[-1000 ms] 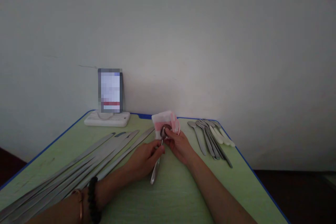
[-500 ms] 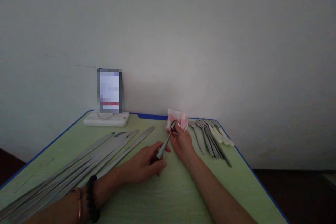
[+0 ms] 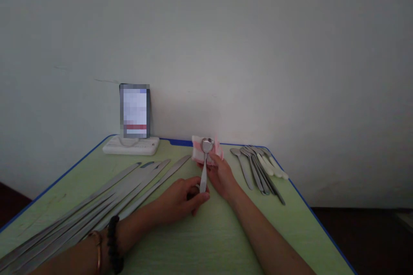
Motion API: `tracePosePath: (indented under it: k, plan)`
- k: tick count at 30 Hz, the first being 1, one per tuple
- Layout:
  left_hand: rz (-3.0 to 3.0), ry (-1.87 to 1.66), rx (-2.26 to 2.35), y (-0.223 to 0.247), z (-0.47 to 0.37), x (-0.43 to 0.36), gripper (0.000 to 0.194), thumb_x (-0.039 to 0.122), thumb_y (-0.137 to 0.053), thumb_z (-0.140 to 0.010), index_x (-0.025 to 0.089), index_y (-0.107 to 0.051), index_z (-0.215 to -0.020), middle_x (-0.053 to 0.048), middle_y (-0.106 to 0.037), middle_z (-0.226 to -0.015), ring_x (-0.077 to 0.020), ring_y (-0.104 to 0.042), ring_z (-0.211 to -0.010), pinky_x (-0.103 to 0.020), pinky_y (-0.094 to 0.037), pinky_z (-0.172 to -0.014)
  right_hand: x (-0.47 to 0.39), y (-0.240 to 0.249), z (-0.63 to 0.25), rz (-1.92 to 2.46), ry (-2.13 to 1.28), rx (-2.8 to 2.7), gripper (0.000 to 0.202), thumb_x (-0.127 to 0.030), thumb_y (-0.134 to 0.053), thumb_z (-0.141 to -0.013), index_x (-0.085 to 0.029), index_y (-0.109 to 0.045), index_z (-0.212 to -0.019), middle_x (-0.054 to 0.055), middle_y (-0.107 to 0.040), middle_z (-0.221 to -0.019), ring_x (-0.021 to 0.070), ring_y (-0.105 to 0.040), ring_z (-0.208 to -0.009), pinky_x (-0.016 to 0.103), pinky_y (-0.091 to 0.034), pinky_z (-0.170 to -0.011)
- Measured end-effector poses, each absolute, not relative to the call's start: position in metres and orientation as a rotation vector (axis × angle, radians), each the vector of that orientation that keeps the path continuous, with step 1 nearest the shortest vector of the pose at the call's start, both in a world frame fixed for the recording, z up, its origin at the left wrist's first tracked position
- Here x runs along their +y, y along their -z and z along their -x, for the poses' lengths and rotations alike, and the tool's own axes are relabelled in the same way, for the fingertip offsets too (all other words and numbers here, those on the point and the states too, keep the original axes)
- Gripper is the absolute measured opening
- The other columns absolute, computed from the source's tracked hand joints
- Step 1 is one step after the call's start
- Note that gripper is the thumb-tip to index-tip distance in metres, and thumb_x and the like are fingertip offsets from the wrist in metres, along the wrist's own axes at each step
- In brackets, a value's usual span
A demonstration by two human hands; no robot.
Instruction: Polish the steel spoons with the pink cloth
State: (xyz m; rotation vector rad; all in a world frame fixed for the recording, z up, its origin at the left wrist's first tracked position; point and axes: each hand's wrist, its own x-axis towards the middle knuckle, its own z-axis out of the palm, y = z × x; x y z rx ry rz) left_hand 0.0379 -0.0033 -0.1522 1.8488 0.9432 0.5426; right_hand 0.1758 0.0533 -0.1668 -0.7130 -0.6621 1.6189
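Note:
A shiny metal spoon (image 3: 203, 176) is raised over the middle of the table, its bowl up and away from me. My left hand (image 3: 185, 200) grips the end of its handle between thumb and fingers. Behind the spoon's bowl is a pink and white checked cloth (image 3: 198, 149), which my right hand (image 3: 221, 176) holds, its thumb close to the spoon's neck. The right fingers are partly hidden beneath the cloth. Beside my right hand lies a loose spoon (image 3: 243, 167) on the table.
Several long metal table knives (image 3: 129, 189) lie on the left, partly under my left forearm. Several spoons and white-handled pieces of cutlery (image 3: 266, 165) are bunched at the right edge. A phone (image 3: 134, 111) stands on a white base (image 3: 130, 146) near the wall (image 3: 258, 73).
The cloth and right hand have shifted slightly left. The spoon has turned more upright, and its bowl now shows in front of the cloth, with the thumb off it.

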Motion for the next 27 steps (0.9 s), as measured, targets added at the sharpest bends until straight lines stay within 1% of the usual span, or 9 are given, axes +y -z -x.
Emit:
tracePosePath:
  k: [6, 11, 14, 16, 19, 21, 24, 27]
  plan:
    - [-1.853, -0.546, 0.978, 0.1524, -0.0387, -0.0026, 0.024, 0.039, -0.042, -0.086, 0.017, -0.048, -0.077, 0.005, -0.051, -0.054, -0.0080, -0.045, -0.047, -0.018, -0.033, -0.046, 0.0509, 0.1658, -0.1774, 0.684, -1.663, -0.680, 0.025, -0.027, -0.064, -0.069, -0.016, -0.062, -0.092, 0.002, -0.070, -0.079, 0.0169, -0.064, -0.076, 0.032, -0.049, -0.074]
    - [-1.912, -0.525, 0.998, 0.1524, -0.0374, -0.0028, 0.035, 0.040, -0.040, -0.088, 0.017, -0.049, -0.063, 0.005, -0.048, -0.050, -0.0071, -0.040, -0.045, -0.018, -0.031, -0.045, 0.0502, 0.1640, -0.1768, 0.699, -1.683, -0.684, 0.024, -0.027, -0.063, -0.070, -0.017, -0.062, -0.092, 0.002, -0.071, -0.080, 0.0168, -0.065, -0.073, 0.031, -0.050, -0.071]
    - [-1.888, -0.519, 1.005, 0.1535, -0.0372, -0.0025, 0.037, 0.040, -0.037, -0.088, 0.016, -0.054, -0.067, 0.005, -0.049, -0.048, -0.0073, -0.040, -0.043, -0.018, -0.031, -0.044, 0.0499, 0.1635, -0.1761, 0.705, -1.675, -0.697, 0.025, -0.028, -0.063, -0.070, -0.017, -0.063, -0.092, 0.003, -0.070, -0.080, 0.0164, -0.065, -0.070, 0.030, -0.050, -0.069]
    - [-1.879, -0.528, 1.016, 0.1539, -0.0375, -0.0024, 0.036, 0.040, -0.037, -0.088, 0.016, -0.055, -0.068, 0.006, -0.049, -0.048, -0.0073, -0.040, -0.043, -0.018, -0.031, -0.044, 0.0500, 0.1640, -0.1758, 0.717, -1.665, -0.700, 0.025, -0.029, -0.063, -0.070, -0.015, -0.063, -0.091, 0.004, -0.070, -0.079, 0.0164, -0.065, -0.069, 0.030, -0.050, -0.067]
    - [-1.881, -0.539, 1.032, 0.1525, -0.0378, -0.0029, 0.037, 0.039, -0.039, -0.088, 0.016, -0.050, -0.061, 0.006, -0.046, -0.047, -0.0069, -0.039, -0.043, -0.018, -0.029, -0.044, 0.0505, 0.1653, -0.1757, 0.732, -1.657, -0.710, 0.024, -0.029, -0.063, -0.070, -0.014, -0.064, -0.089, 0.005, -0.070, -0.079, 0.0165, -0.064, -0.068, 0.030, -0.050, -0.066]
    - [-1.879, -0.546, 1.026, 0.1507, -0.0379, -0.0033, 0.036, 0.038, -0.039, -0.088, 0.017, -0.047, -0.060, 0.006, -0.046, -0.047, -0.0071, -0.039, -0.044, -0.019, -0.029, -0.044, 0.0508, 0.1659, -0.1757, 0.731, -1.655, -0.709, 0.025, -0.029, -0.063, -0.070, -0.014, -0.063, -0.089, 0.005, -0.070, -0.079, 0.0165, -0.064, -0.068, 0.029, -0.049, -0.065]
    - [-1.871, -0.560, 0.998, 0.1491, -0.0383, -0.0030, 0.032, 0.039, -0.039, -0.088, 0.018, -0.045, -0.065, 0.006, -0.046, -0.050, -0.0074, -0.040, -0.045, -0.019, -0.030, -0.046, 0.0507, 0.1659, -0.1756, 0.731, -1.657, -0.704, 0.028, -0.029, -0.064, -0.069, -0.015, -0.063, -0.092, 0.004, -0.070, -0.079, 0.0166, -0.064, -0.068, 0.029, -0.049, -0.065]
    - [-1.853, -0.576, 0.970, 0.1504, -0.0386, -0.0021, 0.028, 0.039, -0.039, -0.088, 0.018, -0.044, -0.071, 0.006, -0.047, -0.051, -0.0079, -0.041, -0.046, -0.019, -0.031, -0.046, 0.0497, 0.1649, -0.1757, 0.743, -1.650, -0.705, 0.027, -0.029, -0.065, -0.068, -0.014, -0.062, -0.090, 0.004, -0.070, -0.077, 0.0162, -0.064, -0.066, 0.029, -0.049, -0.065]
